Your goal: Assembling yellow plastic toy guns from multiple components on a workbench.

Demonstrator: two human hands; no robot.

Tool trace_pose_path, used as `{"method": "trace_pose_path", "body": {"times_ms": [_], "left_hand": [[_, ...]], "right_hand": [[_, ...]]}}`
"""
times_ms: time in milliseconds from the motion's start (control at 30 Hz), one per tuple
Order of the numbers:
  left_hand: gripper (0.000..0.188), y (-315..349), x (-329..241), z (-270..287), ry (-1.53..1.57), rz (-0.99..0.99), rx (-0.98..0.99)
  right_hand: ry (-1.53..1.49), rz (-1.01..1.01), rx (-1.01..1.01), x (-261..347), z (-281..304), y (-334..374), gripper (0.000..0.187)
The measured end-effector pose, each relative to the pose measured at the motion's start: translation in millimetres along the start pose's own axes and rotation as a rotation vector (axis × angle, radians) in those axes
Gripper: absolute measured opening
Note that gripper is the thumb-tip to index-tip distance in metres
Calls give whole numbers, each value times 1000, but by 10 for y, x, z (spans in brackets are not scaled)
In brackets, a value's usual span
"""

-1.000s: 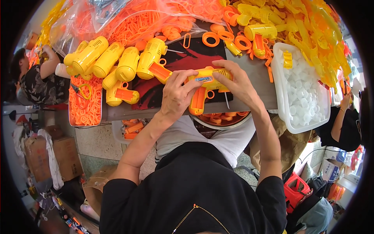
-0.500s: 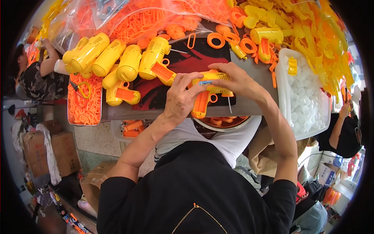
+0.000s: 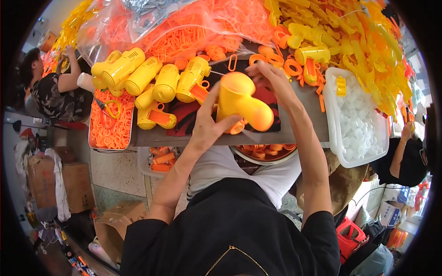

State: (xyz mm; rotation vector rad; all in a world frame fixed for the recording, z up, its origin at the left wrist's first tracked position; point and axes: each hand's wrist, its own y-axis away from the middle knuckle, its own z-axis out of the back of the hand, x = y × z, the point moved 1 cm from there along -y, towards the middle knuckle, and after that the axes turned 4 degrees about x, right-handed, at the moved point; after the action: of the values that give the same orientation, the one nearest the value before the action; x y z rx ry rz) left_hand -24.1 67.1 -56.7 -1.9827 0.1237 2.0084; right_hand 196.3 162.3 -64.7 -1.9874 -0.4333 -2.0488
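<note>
A yellow toy gun (image 3: 235, 99) with a rounded end and an orange part beneath is held up over the near edge of the table. My left hand (image 3: 208, 122) grips it from the left, thumb toward its lower side. My right hand (image 3: 271, 78) is just beyond its upper right, fingers stretched out and apart from it, holding nothing I can see. Under the toy lies a dark mat with red markings (image 3: 184, 112). Similar yellow toy guns (image 3: 165, 83) lie in a row to the left, one with an orange handle (image 3: 161, 117).
An orange-filled tray (image 3: 110, 148) with scissors (image 3: 109, 110) on top stands at the left. To the right is a white bin (image 3: 332, 124) of translucent caps. Orange and yellow parts are heaped at the back. A bowl (image 3: 264, 162) sits below the table edge. Other people work at both sides.
The toy gun has been lifted and turned, so its rounded end now faces up. My right hand has come off it and moved up, while my left hand keeps hold.
</note>
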Motion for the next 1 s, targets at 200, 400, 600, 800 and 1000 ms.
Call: {"method": "trace_pose_path", "body": {"times_ms": [200, 400, 600, 800, 1000], "left_hand": [[74, 63, 69, -151, -963, -291, 108], [73, -8, 111, -223, -1095, -306, 180], [71, -313, 79, -297, -733, -388, 62], [29, -382, -44, -375, -70, 23, 58], [22, -299, -87, -332, -322, -90, 124]], "right_hand": [[1011, -66, -219, -83, -256, -868, 52], [962, 121, -309, -493, 34, -912, 32], [753, 251, -263, 173, 21, 207, 21], [894, 283, -178, 350, -414, 1012, 47], [309, 193, -206, 179, -228, 1055, 26]]}}
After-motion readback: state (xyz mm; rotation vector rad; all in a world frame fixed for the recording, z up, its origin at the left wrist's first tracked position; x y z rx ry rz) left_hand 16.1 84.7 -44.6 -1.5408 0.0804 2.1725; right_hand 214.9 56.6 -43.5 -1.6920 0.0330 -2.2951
